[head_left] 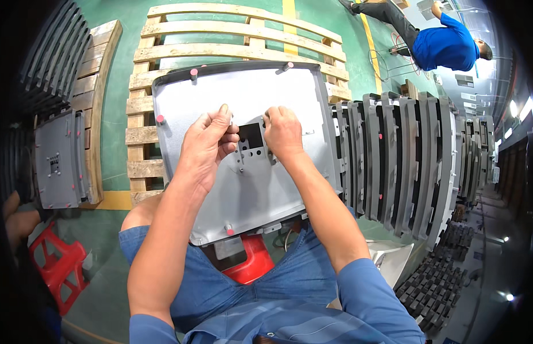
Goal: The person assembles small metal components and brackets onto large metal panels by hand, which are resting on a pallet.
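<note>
A grey metal panel (220,189) with a raised rim lies in front of me, its near edge above my lap. Near its middle is a square cutout (251,136) with small holes below it. Red-pink plugs (160,119) stand out along the panel's border. My left hand (209,140) is closed just left of the cutout, thumb up, with something small and pale at the fingertips that I cannot make out. At the cutout's right side, my right hand (283,135) is closed with its fingertips pressed together; whatever they grip is hidden.
A wooden pallet (203,51) lies beyond the panel. Similar panels stand in a row (387,166) at the right, and more stacked panels (60,160) are at the left. Red stools (59,266) stand at the left and beneath me. A person in blue (447,49) works at the far right.
</note>
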`<state>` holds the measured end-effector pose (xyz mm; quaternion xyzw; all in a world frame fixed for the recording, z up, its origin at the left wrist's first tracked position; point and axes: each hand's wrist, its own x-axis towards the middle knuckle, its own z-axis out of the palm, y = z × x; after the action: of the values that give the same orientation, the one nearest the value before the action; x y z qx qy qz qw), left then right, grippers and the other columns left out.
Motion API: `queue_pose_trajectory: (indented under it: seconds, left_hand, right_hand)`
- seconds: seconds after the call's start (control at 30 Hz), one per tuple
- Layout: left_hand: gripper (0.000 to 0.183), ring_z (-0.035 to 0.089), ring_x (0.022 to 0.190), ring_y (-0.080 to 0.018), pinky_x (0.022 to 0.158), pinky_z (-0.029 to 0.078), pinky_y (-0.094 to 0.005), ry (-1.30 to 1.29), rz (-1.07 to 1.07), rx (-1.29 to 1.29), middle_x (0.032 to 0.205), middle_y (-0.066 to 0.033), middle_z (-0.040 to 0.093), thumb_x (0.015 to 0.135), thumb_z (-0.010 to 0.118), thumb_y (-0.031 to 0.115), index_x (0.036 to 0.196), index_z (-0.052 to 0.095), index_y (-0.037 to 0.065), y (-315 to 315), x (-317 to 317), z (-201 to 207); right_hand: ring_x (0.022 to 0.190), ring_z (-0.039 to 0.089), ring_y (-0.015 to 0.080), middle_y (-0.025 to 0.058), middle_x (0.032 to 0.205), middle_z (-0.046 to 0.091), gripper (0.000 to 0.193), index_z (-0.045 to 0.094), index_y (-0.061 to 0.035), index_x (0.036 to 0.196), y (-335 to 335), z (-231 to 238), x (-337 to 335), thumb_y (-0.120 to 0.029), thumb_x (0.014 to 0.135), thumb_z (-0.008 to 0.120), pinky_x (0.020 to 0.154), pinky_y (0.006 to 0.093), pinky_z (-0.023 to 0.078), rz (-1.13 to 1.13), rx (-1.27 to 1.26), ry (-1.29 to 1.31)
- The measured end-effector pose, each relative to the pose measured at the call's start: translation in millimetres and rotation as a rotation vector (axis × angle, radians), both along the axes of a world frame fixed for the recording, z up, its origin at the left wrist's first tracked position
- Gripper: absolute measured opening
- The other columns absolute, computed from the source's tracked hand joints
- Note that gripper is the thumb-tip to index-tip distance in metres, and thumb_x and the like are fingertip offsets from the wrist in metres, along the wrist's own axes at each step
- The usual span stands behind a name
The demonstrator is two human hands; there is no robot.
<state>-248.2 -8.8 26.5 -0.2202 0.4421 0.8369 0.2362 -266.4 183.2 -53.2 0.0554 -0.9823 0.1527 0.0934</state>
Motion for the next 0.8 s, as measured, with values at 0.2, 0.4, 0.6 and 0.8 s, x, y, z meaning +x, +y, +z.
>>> queue_pose_trajectory:
  seconds: [0.2,0.4,0.6,0.8]
  left_hand:
    - [0.029,0.050,0.061,-0.0056,0.054,0.045,-0.0181,0.012,-0.027,-0.053,0.075,0.0007,0.055,0.085,0.063,0.035,0.091,0.054,0.008,5.2,4.5,-16.3]
    - [0.022,0.049,0.061,-0.0052,0.054,0.043,-0.0180,0.040,-0.107,-0.068,0.074,0.0008,0.054,0.089,0.057,0.026,0.097,0.053,0.005,0.5,9.7,-5.2]
    - [0.021,0.048,0.058,-0.0057,0.049,0.039,-0.0200,0.087,-0.333,-0.159,0.071,0.0008,0.054,0.087,0.054,0.019,0.101,0.051,0.005,-5.9,12.0,-3.1]
    - [0.021,0.044,0.055,-0.0053,0.047,0.032,-0.0192,0.060,-0.260,-0.150,0.066,0.0021,0.051,0.088,0.054,0.023,0.100,0.052,0.006,-15.7,7.2,-0.6]
  right_hand:
    - [0.076,0.061,0.0237,0.0129,0.082,0.065,0.027,0.063,0.0011,0.097,22.0,18.2,-3.4,-0.022,0.082,0.060,0.070,0.0325,0.048,-0.139,-0.435,-0.343]
    - [0.073,0.058,0.0103,0.0072,0.083,0.065,0.032,0.062,0.0016,0.107,14.7,71.6,36.0,-0.023,0.087,0.060,0.066,0.0238,0.047,-0.292,-0.776,-0.271]
    - [0.075,0.056,0.0101,0.0049,0.083,0.063,0.026,0.063,0.0013,0.103,-44.1,101.0,45.4,-0.020,0.087,0.062,0.068,0.0233,0.047,0.005,-0.859,-0.500]
    - [0.072,0.056,0.0096,0.0039,0.079,0.062,0.024,0.064,0.0009,0.096,-58.3,100.2,47.1,-0.020,0.085,0.064,0.066,0.0238,0.047,-0.039,-1.032,-0.546]
